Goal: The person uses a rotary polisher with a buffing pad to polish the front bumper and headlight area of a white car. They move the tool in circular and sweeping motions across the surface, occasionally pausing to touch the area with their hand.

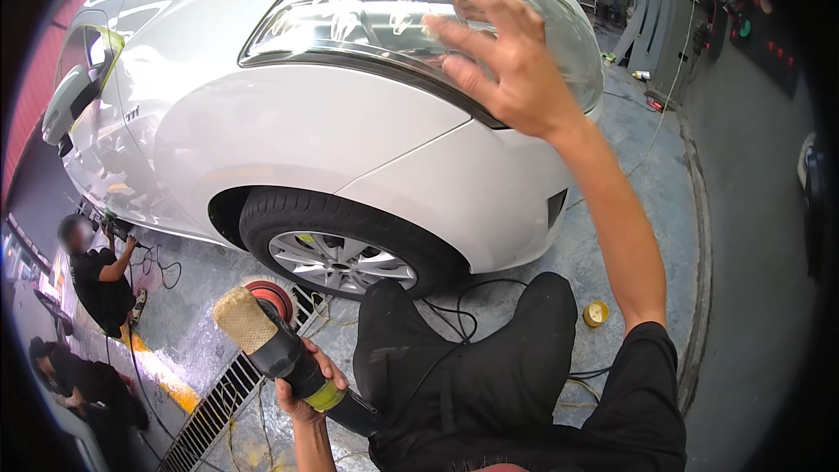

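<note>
My left hand (302, 411) is wrapped around the black body of a power polisher (284, 351), low in front of my knees. The polisher has a tan mesh-like cover on its head, a red round backing plate with a pale pad rim, and a yellow-green band near the grip. My right hand (517, 65) is raised over the car's clear headlight (367, 13), fingers spread and nothing in them. Whether its fingertips touch the lens cannot be made out. The white front fender (288, 122) curves below the headlight, above the wheel (341, 258).
Dark cords (454, 319) trail on the floor around my knees. A small yellow tin (596, 313) stands by my right knee. A floor grate (214, 419) runs at left. Two people, one holding a tool by the car (105, 271), work at far left. A grey wall (743, 210) borders the right.
</note>
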Demonstrator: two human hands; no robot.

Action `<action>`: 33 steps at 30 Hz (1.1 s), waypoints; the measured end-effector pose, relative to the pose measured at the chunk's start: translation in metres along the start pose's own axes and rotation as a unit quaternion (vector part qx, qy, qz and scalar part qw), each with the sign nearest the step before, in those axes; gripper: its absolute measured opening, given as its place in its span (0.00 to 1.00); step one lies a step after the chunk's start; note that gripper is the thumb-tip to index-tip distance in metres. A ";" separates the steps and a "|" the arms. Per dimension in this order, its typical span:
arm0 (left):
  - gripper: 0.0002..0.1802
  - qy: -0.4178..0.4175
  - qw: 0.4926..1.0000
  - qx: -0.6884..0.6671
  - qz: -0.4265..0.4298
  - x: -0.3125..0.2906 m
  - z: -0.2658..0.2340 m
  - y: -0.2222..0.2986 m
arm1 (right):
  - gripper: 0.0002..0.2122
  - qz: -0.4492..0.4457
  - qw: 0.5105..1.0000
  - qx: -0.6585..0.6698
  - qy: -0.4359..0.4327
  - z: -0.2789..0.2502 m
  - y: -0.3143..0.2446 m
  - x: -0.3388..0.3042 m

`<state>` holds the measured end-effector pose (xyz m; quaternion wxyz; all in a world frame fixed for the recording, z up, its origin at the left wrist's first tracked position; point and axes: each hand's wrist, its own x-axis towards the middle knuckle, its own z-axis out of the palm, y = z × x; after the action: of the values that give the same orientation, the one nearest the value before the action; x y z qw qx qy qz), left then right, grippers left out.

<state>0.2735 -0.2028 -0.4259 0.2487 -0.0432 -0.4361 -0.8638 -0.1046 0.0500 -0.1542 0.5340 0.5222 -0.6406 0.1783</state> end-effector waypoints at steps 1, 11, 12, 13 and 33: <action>0.50 0.000 1.000 0.010 0.002 0.001 0.002 0.001 | 0.16 -0.002 1.000 0.024 -0.009 -0.003 -0.003 -0.003; 0.49 -0.043 0.999 -0.014 0.001 0.015 0.012 -0.003 | 0.16 0.242 0.921 0.278 0.129 -0.069 -0.018 -0.123; 0.49 -0.042 0.999 -0.021 0.005 0.015 0.011 -0.001 | 0.16 0.294 0.892 0.309 0.150 -0.072 -0.023 -0.151; 0.48 -0.051 0.998 -0.015 0.013 0.015 0.007 0.002 | 0.16 0.361 0.865 0.307 0.164 -0.071 -0.030 -0.186; 0.49 -0.145 0.982 -0.081 -0.088 0.045 0.030 0.006 | 0.18 0.576 0.629 -0.304 -0.425 -0.143 -0.155 -0.686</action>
<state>0.2326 -0.2000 -0.3897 0.1017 -0.1496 -0.3983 -0.8993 0.0208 0.4294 -0.7499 0.1199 -0.1278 -0.9845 0.0030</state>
